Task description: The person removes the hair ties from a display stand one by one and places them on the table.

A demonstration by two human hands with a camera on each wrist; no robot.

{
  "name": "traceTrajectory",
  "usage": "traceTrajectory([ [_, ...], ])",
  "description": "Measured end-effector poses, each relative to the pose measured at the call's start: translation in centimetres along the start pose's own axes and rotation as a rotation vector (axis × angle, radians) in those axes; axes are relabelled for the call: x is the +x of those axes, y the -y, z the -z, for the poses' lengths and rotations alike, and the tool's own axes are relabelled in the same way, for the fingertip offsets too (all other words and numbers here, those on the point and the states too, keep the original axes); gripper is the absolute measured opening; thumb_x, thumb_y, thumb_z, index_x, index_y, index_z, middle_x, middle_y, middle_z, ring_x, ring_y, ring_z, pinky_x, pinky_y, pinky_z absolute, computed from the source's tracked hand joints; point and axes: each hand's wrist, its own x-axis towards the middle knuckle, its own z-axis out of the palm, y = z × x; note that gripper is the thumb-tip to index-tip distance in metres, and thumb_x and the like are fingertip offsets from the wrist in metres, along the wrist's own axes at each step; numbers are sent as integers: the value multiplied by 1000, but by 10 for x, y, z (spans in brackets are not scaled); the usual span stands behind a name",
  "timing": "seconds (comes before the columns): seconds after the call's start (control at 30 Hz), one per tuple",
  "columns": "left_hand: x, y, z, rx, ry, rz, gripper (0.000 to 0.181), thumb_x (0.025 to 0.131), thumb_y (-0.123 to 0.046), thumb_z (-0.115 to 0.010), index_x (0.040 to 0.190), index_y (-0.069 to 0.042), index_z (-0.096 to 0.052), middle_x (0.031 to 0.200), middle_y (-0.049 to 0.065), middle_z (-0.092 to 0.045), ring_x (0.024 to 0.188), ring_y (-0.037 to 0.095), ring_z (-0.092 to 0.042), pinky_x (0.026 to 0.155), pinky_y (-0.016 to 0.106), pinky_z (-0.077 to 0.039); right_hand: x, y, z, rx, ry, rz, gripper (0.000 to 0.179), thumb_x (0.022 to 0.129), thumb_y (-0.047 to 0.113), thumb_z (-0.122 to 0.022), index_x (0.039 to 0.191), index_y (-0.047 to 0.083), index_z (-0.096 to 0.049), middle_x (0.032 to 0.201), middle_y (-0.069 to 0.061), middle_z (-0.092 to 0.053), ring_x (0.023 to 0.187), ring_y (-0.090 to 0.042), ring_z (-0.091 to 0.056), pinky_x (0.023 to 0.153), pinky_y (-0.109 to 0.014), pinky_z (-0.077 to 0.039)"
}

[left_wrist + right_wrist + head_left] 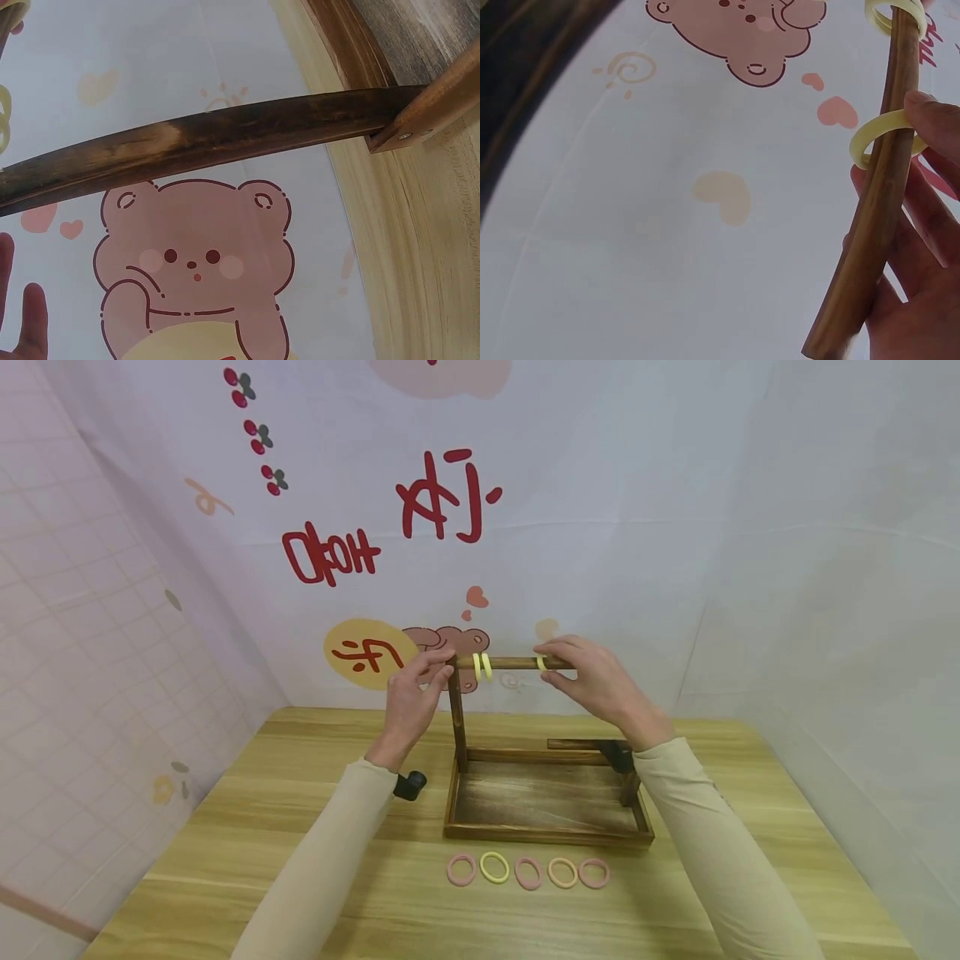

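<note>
A yellow ring point(870, 139) circles the wooden bar point(513, 663), pinched by the thumb and fingertips of my right hand point(596, 681). Two more yellow rings point(482, 667) hang together on the bar, nearer its left end. My left hand point(414, 693) is at the top of the left post point(457, 714), fingertips close to where bar and post join; whether they touch the wood is unclear. Its fingers point(34, 322) look straight in the left wrist view. The bar's right end point(832, 337) shows below the right hand's ring. Bar and post belong to a wooden rack with a tray base point(547, 837).
In front of the rack lies a row of rings: pink point(461, 870), yellow point(495, 867), pink point(528, 874), peach point(562, 872) and pink point(594, 874). A lower bar point(573, 744) stands at the right. A black object point(410, 786) lies beside the left forearm. A printed cloth point(600, 543) hangs behind.
</note>
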Motion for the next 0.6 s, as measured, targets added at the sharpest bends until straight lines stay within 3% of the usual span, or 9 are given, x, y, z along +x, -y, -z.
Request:
traceTrajectory([
  [0.3,0,-2,1,-3,-3,-2,25,100,-8,-70,123,-1,-73,129,11,-72,118,30,-68,98,51,-55,-2,2,4,-10,3,-27,40,93,8,-79,131,5,-70,128,-13,-69,113,-31,-67,96,-50,-54],
  [0.6,-1,-2,0,-27,1,6,26,99,-7,-70,125,-2,-72,130,18,-69,119,34,-67,97,58,-54,-5,-2,6,-16,5,-35,40,93,8,-79,132,5,-70,128,-14,-70,114,-31,-67,98,-50,-53],
])
